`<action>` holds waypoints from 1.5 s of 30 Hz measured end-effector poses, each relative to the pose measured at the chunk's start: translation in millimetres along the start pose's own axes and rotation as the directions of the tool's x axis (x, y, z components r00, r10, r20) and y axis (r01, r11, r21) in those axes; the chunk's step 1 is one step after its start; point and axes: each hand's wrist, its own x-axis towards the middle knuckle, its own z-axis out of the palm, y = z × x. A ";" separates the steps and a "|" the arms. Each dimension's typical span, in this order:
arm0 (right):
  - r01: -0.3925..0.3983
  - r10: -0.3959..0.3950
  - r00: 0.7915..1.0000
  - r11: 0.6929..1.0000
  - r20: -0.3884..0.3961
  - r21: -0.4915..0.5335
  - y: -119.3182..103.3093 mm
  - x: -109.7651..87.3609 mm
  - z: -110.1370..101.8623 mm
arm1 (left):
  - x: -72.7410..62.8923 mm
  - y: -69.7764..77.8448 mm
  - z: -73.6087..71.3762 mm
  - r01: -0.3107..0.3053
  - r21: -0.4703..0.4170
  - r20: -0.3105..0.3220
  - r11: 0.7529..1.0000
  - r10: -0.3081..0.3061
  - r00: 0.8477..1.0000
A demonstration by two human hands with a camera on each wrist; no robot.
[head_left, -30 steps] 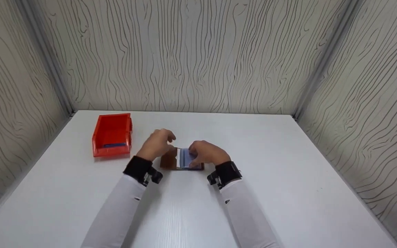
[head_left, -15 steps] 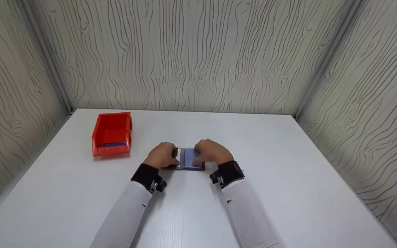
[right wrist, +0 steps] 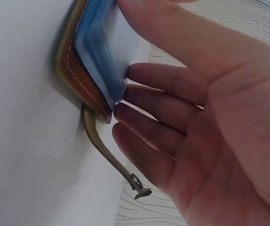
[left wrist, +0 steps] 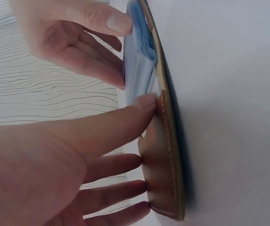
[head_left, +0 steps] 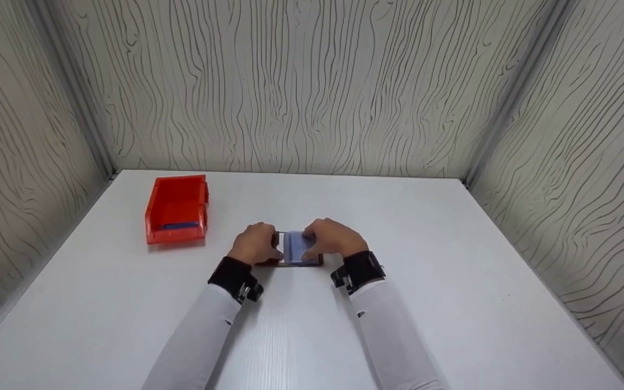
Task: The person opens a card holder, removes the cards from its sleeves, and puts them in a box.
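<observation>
Left hand (head_left: 255, 244) has come down, pinching the stitched brown wallet (right wrist: 85, 81) centred on the white table (head_left: 453, 303), its left flap (left wrist: 161, 176) mostly hidden from above. Right hand (head_left: 338, 238) pinches layered bluish plastic sleeves (right wrist: 99, 52).

Lit softly and evenly, streaked with faint glare on the near tabletop (head_left: 273, 346), shadowed beside both sleeves (head_left: 190, 338), hazy in wrist views.

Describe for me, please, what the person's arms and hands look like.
Long, pale grey-white sleeves, each with a small dark mark or opening near its wrist end. Two broad black wristbands each carry a small black device on the inner side. The left hand and right hand are bare, without gloves.
</observation>
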 end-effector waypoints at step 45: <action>-0.004 0.034 0.996 0.930 -0.077 0.369 17.5 6.1 -3.3 | 12.6 -10.3 -8.8 -0.070 -0.200 -0.100 0.977 0.051 0.994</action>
